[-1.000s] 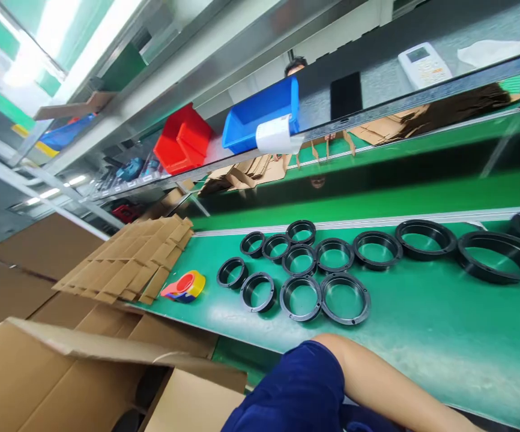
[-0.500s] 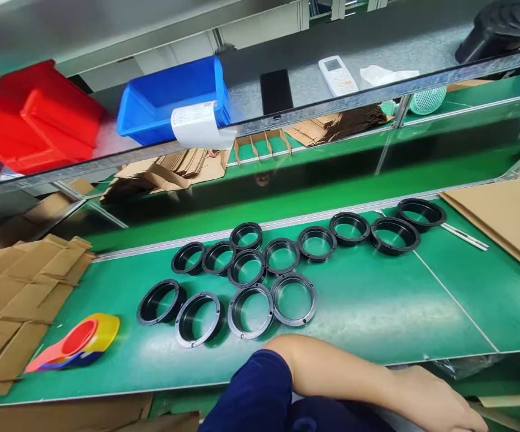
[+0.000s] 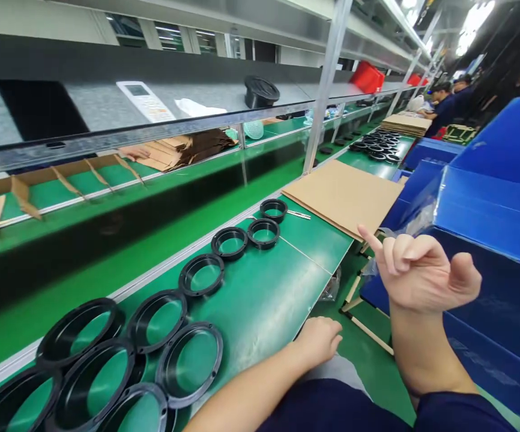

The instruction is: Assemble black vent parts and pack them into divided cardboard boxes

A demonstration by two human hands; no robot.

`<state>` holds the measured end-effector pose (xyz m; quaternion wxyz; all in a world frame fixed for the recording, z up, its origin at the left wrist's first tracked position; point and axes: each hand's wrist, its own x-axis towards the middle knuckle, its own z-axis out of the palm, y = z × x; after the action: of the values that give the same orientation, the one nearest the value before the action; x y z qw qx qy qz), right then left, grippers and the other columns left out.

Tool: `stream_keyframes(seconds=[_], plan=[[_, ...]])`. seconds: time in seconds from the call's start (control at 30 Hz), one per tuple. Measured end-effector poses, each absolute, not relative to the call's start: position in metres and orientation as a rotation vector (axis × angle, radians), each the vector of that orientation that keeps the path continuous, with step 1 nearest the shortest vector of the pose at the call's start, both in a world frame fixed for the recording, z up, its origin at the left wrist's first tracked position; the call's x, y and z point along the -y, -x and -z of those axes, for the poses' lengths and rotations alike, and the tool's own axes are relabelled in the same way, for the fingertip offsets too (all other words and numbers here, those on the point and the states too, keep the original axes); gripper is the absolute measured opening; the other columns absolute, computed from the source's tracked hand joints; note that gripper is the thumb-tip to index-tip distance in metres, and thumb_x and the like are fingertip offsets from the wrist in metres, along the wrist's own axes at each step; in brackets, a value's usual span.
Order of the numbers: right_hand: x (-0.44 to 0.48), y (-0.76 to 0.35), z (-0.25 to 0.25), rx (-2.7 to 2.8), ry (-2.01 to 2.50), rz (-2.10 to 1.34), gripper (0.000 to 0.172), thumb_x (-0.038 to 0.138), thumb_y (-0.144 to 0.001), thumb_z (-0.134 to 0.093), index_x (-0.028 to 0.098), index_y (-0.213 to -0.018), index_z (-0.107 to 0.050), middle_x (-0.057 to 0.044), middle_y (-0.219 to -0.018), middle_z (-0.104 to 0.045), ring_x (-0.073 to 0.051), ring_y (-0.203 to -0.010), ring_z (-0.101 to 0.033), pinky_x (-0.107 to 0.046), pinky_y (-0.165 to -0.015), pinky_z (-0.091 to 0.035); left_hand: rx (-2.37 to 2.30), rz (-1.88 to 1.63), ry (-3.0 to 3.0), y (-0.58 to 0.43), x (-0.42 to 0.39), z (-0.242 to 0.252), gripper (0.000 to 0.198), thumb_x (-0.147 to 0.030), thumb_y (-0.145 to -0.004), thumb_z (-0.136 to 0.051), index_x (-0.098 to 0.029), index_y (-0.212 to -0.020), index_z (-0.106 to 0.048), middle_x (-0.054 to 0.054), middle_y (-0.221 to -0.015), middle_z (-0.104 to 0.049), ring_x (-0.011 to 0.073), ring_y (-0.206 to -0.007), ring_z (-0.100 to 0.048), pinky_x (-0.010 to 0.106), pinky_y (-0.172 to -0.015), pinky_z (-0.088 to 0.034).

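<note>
My right hand (image 3: 417, 273) is raised at the right, palm toward me. Its little finger points out, the middle fingers curl, and the thumb stands apart; nothing is in it. Low in front of my body, my left hand (image 3: 318, 342) hangs by the table edge with fingers curled in and no object showing. Nearest to it on the green table (image 3: 260, 294) are black flanged rings (image 3: 190, 363), several of them in a cluster at the lower left. More rings lead away in a line toward a far ring (image 3: 273, 210). Neither hand touches a ring.
Flat cardboard sheets (image 3: 345, 192) lie beyond the rings, by a thin pale tool (image 3: 299, 214). Blue bins (image 3: 489, 210) stand at the right. The shelf above holds a phone (image 3: 41, 111), a white remote (image 3: 145, 102) and a black part (image 3: 261, 91). Co-workers (image 3: 444, 108) sit farther off.
My view has swung right, bringing in the blue bins and co-workers. My right hand has come into sight, raised. My left hand stays low by the table edge. The rings appear unmoved.
</note>
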<state>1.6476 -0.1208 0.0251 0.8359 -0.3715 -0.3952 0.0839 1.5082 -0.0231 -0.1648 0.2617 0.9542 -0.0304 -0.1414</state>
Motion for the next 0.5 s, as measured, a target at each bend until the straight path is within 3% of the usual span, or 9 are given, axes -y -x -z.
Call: stream_keyframes(seconds=[0.27, 0.4, 0.5], plan=[[0.126, -1.662, 0.007, 0.724, 0.826, -0.19, 0.041, 0.057, -0.092, -0.056, 0.024, -0.08, -0.076, 0.001, -0.06, -0.055, -0.016, -0.057, -0.053, -0.059, -0.115, -0.041, 0.0, 0.323, -2.534, -1.504, 0.021, 0.166, 0.026, -0.029, -0.097, -0.053, -0.019, -0.114, -0.071, 0.011, -0.109, -0.075, 0.028, -0.107, -0.07, 0.04, -0.096, -0.055], [0.119, -1.668, 0.089, 0.49, 1.176, -0.267, 0.031, 0.049, -0.084, -0.066, 0.019, -0.085, -0.075, -0.004, -0.073, -0.065, -0.02, -0.072, -0.061, -0.045, -0.09, -0.054, 0.006, 0.183, -2.515, -1.5, 0.015, 0.183, 0.028, -0.023, -0.095, -0.051, -0.019, -0.113, -0.072, 0.011, -0.107, -0.076, 0.0269, -0.103, -0.071, 0.037, -0.092, -0.055], [0.128, -1.661, 0.163, 0.22, 1.664, -0.347, 0.023, 0.035, -0.071, -0.077, 0.018, -0.085, -0.071, -0.003, -0.081, -0.067, -0.022, -0.082, -0.064, -0.038, -0.082, -0.054, 0.104, 0.072, -2.488, -1.503, 0.005, 0.203, 0.03, -0.02, -0.093, -0.048, -0.021, -0.113, -0.072, 0.009, -0.105, -0.076, 0.0241, -0.099, -0.072, 0.032, -0.089, -0.055]])
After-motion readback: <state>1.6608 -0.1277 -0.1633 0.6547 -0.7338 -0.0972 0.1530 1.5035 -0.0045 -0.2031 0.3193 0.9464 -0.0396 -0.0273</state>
